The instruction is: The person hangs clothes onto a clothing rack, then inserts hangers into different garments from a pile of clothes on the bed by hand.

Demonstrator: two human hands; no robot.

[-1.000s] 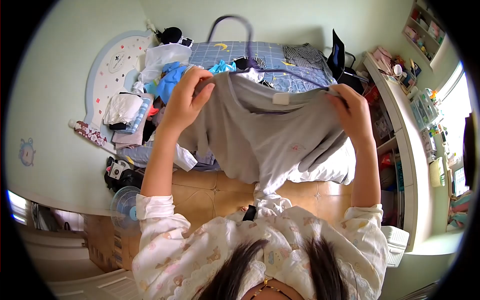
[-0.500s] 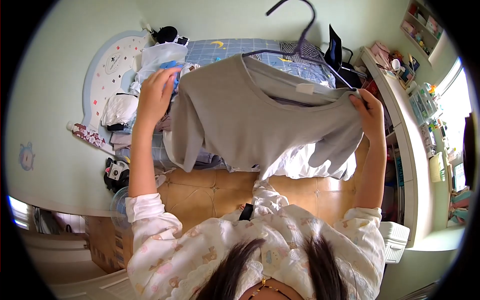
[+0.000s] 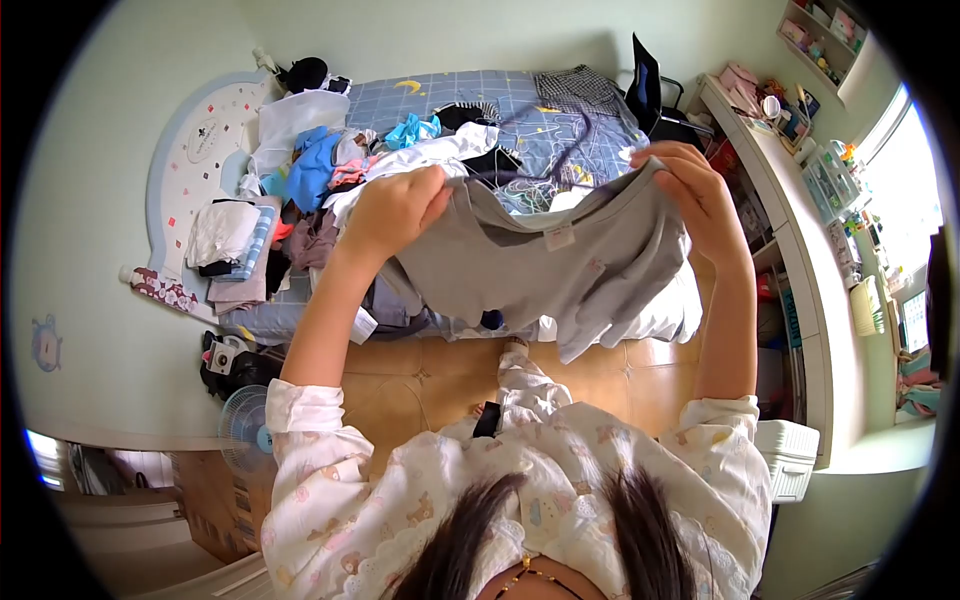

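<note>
A grey T-shirt (image 3: 500, 265) hangs between my two hands, its neckline facing up and a pale label showing inside. My left hand (image 3: 402, 208) is closed on the shoulder at the left. At the other shoulder, my right hand (image 3: 690, 190) grips the cloth between thumb and fingers. Just beyond the neckline a dark clothes hanger (image 3: 578, 150) shows, smeared by motion; I cannot tell whether it still touches the shirt.
Behind the shirt is a bed (image 3: 385, 95) with a blue checked cover. Piled clothes (image 3: 315, 170) lie on its left half, with folded clothes (image 3: 225, 235) near the headboard. A long desk (image 3: 785, 200) runs along the right. A fan (image 3: 245, 430) stands on the floor at left.
My left hand has come right and down from beside the shirt and closed on its shoulder. The shirt has lowered, and the hanger has dropped from above the neckline to just behind it.
</note>
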